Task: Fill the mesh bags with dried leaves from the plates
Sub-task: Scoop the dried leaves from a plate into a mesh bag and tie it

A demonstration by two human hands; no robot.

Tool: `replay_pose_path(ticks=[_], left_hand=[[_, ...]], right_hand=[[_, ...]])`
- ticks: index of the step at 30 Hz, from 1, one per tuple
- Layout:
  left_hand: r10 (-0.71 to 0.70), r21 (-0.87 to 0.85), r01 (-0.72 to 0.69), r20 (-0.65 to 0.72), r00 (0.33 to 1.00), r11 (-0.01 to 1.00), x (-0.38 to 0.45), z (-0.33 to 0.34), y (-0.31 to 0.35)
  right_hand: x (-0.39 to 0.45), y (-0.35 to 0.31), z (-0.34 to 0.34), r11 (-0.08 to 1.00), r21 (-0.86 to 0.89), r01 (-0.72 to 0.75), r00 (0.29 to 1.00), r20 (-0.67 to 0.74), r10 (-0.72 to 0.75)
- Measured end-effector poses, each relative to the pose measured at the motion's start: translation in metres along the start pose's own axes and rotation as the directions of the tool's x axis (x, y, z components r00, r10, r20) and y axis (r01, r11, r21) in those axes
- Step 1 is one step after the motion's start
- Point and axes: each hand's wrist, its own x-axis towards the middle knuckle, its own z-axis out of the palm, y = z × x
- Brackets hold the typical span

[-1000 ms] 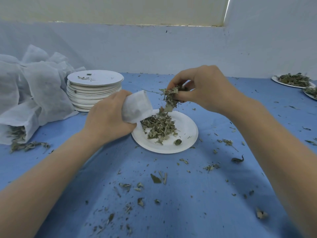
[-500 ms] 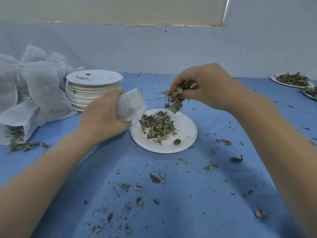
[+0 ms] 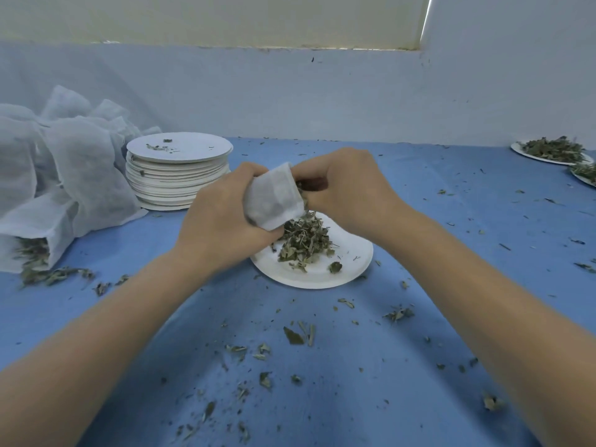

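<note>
- Right now the mesh bag (image 3: 273, 197) is held above the left edge of the plate (image 3: 351, 269), its long axis tilted, mouth up toward the far right and closed bottom down near the left.
- Left hand (image 3: 222, 217) grips the bag round its lower body, fingers (image 3: 258, 235) curled under it.
- Right hand (image 3: 342, 188) sits just right of the mouth, touching it; its fingers are clenched on a pinch of dried leaves (image 3: 304, 241), some showing at the opening.
- Judging by this, the pinch must travel left and down into the mouth, so the right hand is the nearer worker.
- Loose leaves lie heaped on the plate beneath, ready to catch spills.
- Farther out on the blue bench (image 3: 451, 253): a plate stack (image 3: 177, 171) far left, filled bags (image 3: 64, 175) beyond it, more leaf plates (image 3: 553, 151) far right.
</note>
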Motion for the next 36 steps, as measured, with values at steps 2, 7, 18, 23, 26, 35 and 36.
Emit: replay_pose_path(ticks=[2, 7, 18, 23, 26, 35, 36], left_hand=[[0.032, 0.003, -0.032, 0.02, 0.999, 0.999, 0.0, 0.0, 0.001], [0.001, -0.015, 0.0, 0.039, 0.999, 1.0, 0.001, -0.001, -0.001], [0.052, 0.083, -0.061, 0.102, 0.993, 0.995, -0.001, 0.001, 0.015], [0.086, 0.169, -0.11, 0.142, 0.986, 0.979, -0.001, 0.0, 0.017], [0.08, 0.182, -0.105, 0.141, 0.987, 0.978, -0.003, 0.0, 0.018], [0.064, 0.221, -0.087, 0.109, 0.992, 0.971, 0.009, -0.01, 0.003], [0.073, 0.251, -0.097, 0.103, 0.992, 0.963, 0.01, -0.011, -0.001]], right_hand=[[0.0, 0.0, 0.0, 1.0, 0.006, -0.012, 0.998, 0.059, 0.011], [0.002, 0.007, -0.015, 0.877, 0.452, -0.166, 0.958, 0.284, 0.034], [0.002, 0.003, 0.001, 0.991, 0.071, -0.114, 0.99, 0.091, 0.107], [0.003, 0.003, -0.003, 0.986, 0.063, -0.153, 0.959, 0.249, 0.133], [0.005, 0.002, 0.004, 0.993, -0.015, -0.119, 0.934, 0.337, 0.117], [0.019, 0.003, -0.016, 0.986, 0.136, -0.095, 0.968, 0.245, 0.06], [0.019, 0.005, -0.02, 0.976, 0.193, -0.103, 0.972, 0.229, 0.057]])
